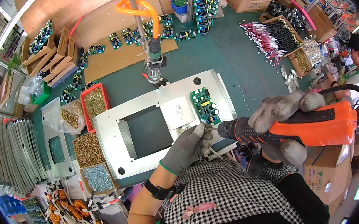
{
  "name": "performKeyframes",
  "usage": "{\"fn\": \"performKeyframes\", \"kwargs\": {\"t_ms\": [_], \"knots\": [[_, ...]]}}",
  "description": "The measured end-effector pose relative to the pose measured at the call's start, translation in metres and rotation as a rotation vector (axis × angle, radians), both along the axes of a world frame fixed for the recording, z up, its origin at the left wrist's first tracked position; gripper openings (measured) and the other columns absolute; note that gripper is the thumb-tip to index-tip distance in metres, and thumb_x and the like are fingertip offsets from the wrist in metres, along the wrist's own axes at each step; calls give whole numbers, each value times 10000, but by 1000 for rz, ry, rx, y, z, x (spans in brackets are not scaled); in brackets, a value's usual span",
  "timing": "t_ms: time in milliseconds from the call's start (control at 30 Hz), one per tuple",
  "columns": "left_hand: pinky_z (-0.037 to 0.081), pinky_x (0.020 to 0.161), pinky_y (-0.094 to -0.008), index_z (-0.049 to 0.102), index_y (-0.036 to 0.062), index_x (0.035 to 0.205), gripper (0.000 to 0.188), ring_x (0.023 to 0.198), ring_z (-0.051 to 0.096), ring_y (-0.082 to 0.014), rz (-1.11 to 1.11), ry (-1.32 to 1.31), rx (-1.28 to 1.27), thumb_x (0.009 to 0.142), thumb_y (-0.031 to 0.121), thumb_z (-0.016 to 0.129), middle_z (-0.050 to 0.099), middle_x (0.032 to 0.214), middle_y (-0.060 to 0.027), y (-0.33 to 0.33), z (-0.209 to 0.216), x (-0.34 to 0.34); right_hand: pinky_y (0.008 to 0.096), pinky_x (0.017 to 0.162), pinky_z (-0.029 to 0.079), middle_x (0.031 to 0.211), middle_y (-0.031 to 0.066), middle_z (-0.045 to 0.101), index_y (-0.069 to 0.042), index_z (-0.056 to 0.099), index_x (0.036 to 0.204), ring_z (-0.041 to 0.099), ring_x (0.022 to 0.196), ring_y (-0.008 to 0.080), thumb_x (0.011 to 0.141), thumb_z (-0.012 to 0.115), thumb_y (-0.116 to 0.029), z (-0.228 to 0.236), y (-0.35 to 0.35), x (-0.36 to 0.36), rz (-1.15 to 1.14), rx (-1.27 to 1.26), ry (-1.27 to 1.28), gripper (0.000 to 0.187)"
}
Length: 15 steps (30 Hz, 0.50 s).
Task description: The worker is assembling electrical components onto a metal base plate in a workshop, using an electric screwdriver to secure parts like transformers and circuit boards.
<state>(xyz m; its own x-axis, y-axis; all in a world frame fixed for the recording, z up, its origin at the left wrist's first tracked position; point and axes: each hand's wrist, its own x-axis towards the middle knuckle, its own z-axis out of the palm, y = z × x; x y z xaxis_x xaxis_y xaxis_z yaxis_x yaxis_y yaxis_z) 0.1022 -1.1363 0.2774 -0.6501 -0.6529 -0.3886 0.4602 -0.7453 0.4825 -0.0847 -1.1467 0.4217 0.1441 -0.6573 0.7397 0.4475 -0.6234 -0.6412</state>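
Observation:
My right hand, in a grey glove, grips an orange and black electric screwdriver held nearly level, its bit pointing left. My left hand, also gloved, has its fingers closed beside the bit's tip, at the near edge of a silver metal panel. What those fingers pinch is too small to make out. On the panel, a green circuit board lies just beyond the bit. To the board's left sits a white block-shaped component, next to a rectangular cut-out.
A second screwdriver hangs over the bench on an orange coiled cord. Left of the panel stand a red bin and boxes of brass and silver fasteners. Metal plates are stacked far left. Wire bundles lie right; another person works there.

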Motion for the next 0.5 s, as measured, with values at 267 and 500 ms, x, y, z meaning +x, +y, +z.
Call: {"fn": "performKeyframes", "kwargs": {"t_ms": [267,500], "knots": [[482,570,-221,486,6,1130,498,662,509,-62,-84,31,59,902,448,512,504,845,-8,-3,-1,-8,418,736,547,1043,193,560,-82,367,1209,633,831,263,739,709,-40,-12,1,-3,-52,137,-55,583],[491,635,-219,484,11,1126,590,723,497,-66,-246,-60,23,889,551,460,501,882,-7,1,4,-15,376,676,541,1041,188,571,-56,390,1186,632,792,236,720,697,-66,-27,-3,-7,-223,185,-11,559]]}}
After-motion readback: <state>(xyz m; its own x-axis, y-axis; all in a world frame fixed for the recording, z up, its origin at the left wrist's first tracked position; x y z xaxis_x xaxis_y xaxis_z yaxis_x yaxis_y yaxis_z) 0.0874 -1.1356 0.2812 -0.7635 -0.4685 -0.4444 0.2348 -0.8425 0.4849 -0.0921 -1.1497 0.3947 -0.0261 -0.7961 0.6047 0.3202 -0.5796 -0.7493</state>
